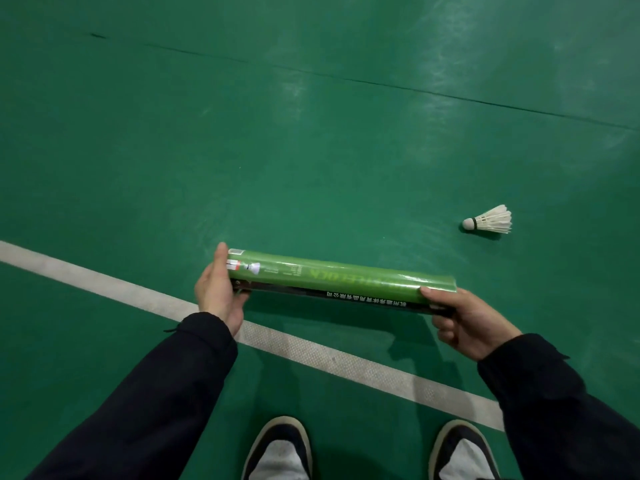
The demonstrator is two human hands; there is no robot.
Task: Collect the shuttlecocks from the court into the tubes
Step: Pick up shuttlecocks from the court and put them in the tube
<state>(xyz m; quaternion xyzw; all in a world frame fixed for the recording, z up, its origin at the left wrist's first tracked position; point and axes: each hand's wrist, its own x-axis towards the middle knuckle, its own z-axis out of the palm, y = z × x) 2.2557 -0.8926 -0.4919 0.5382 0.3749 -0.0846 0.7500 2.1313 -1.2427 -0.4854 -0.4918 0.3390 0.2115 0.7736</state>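
**Item record: one tube in hand, one shuttlecock on court**

1. Shuttlecock tube (341,280). Green cardboard cylinder with a black strip along its near side bearing white printed characters, and a small shuttlecock picture near its left end. I hold it level, lying crosswise in front of me, above the floor. Whether either end is capped I cannot tell.

2. My left hand (218,294). Cupped over the tube's left end, at 9 o'clock from the tube's middle; thumb laid up along the end, fingers curled beneath. Dark sleeve to the wrist.

3. My right hand (465,322). Closed round the tube's right end, at 3 o'clock from the tube's middle; thumb on top of the green face, fingers wrapped under. Dark sleeve to the wrist. The two hands are well apart, a tube's length between them.

4. Shuttlecock (490,221). White feathers, white cork. Lies on its side on the floor at 2 o'clock from the tube, cork pointing to 9 o'clock, feathers to 3 o'clock. Apart from the tube and from both hands.

5. Court floor (207,150). Green, matte, with pale scuffs and a thin dark seam (346,76) running across at 12 o'clock.

6. White court line (329,356). Runs slantwise under the tube, from 9 o'clock down toward 4 o'clock.

7. My shoes (282,448). Dark with pale toes, at 6 o'clock, on the near side of the line.
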